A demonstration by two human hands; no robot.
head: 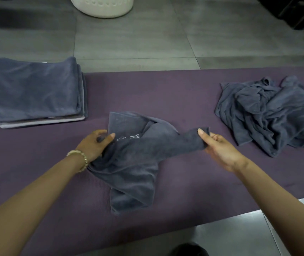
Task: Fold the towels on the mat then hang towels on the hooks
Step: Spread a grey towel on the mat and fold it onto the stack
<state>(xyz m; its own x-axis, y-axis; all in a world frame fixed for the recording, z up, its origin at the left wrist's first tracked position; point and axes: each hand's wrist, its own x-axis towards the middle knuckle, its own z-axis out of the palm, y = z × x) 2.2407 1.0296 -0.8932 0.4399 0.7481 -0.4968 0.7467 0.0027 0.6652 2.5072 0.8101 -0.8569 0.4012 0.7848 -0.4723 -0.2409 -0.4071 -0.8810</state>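
A dark grey-blue towel (138,159) lies crumpled in the middle of the purple mat (156,93). My left hand (94,145) grips its left edge, thumb on top of the cloth. My right hand (219,148) pinches a twisted corner of the same towel on its right side. A stack of folded towels (33,91) sits at the mat's left end. A heap of unfolded grey-blue towels (271,111) lies at the right end. No hooks are in view.
A white perforated basket (103,6) stands on the grey tiled floor beyond the mat. Dark furniture (298,12) fills the far right corner. A dark object (190,249) shows at the bottom edge, near the mat's front edge.
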